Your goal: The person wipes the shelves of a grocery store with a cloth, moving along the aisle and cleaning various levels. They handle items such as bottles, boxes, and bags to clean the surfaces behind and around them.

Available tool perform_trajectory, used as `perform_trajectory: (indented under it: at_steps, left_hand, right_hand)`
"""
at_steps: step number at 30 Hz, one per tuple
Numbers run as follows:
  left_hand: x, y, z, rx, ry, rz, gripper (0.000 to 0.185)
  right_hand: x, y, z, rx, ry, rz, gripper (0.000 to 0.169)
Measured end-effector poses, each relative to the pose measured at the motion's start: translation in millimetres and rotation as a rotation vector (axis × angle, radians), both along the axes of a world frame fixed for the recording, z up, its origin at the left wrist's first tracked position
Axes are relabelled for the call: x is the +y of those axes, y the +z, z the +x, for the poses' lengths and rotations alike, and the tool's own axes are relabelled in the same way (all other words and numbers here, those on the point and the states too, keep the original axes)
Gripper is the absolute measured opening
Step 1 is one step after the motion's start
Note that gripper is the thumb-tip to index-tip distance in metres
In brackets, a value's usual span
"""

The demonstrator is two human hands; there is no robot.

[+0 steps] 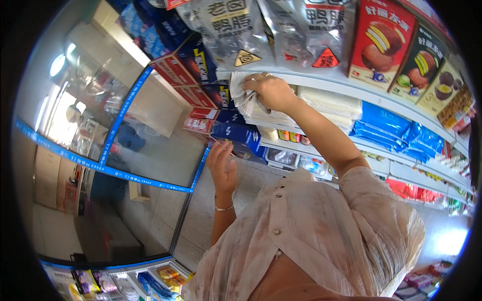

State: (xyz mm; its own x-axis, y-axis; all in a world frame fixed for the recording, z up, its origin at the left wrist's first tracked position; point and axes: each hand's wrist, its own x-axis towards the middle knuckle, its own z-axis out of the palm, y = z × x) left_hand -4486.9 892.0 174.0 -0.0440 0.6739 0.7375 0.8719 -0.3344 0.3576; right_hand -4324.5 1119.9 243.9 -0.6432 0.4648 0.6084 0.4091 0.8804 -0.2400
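Note:
A crumpled whitish cloth [240,94] is bunched in my right hand [272,92], which has a ring on one finger. The hand presses it against the left end of a white shelf board [324,78]. Silver snack pouches [233,34] stand on that board just above my knuckles. My left hand [223,165] is raised lower down, with a bracelet at the wrist and its fingers somewhat spread. It hovers in front of blue cartons [235,133] near the floor. A thin pale line passes by its fingers; I cannot tell what it is.
Red and blue cartons [179,69] are stacked beside the shelf end. Pie boxes [382,41] stand at right; blue packs [395,126] lie one level lower. A glass door with blue edging tape [150,180] is at left. More goods [165,280] sit at bottom left.

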Motion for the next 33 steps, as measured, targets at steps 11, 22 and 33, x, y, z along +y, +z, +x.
perform_trajectory:
  at_steps: [11, 22, 33]
  left_hand:
    - [28, -15, 37, -0.041, -0.134, -0.156, 0.029]
    - [111, -14, 192, 0.013, -0.664, -0.208, 0.031]
    - [98, -4, 212, 0.065, -0.802, -0.242, 0.034]
  right_hand:
    - [-40, -100, 193, -0.11, -0.437, -0.442, 0.045]
    - [-91, -79, 333, 0.162, -0.692, 0.103, 0.045]
    - [-16, -85, 211, -0.28, -0.797, 0.022, 0.032]
